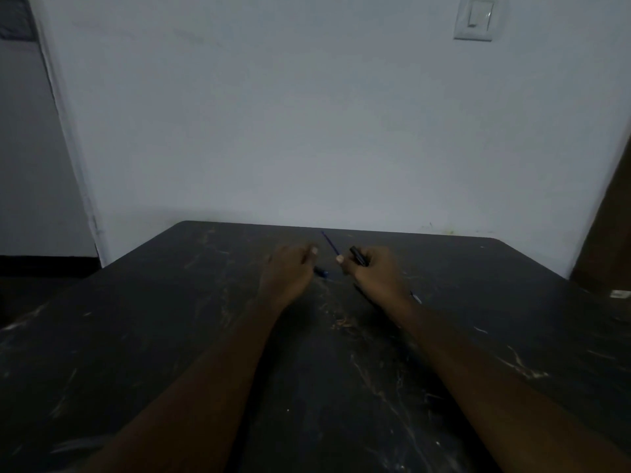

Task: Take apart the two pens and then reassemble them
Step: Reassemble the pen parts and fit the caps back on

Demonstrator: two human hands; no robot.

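My right hand [375, 273] is closed around a black pen barrel [358, 256], whose end sticks up past the thumb. Its fingertips also pinch a thin blue ink refill [330, 243] that points up and away to the left. My left hand [290, 268] is curled a little to the left, fingers closed, and a dark blue pen part [321, 272] pokes out beside its lower edge; whether the hand grips it or it lies on the table I cannot tell. A pale pen piece [416, 297] shows just behind my right wrist on the black table [170, 336].
The scratched black table runs to a white wall at its far edge [341, 228]. A small white object [619, 294] lies at the table's right edge. A brown door [607, 233] stands at the right, and a light switch [474, 17] is high on the wall.
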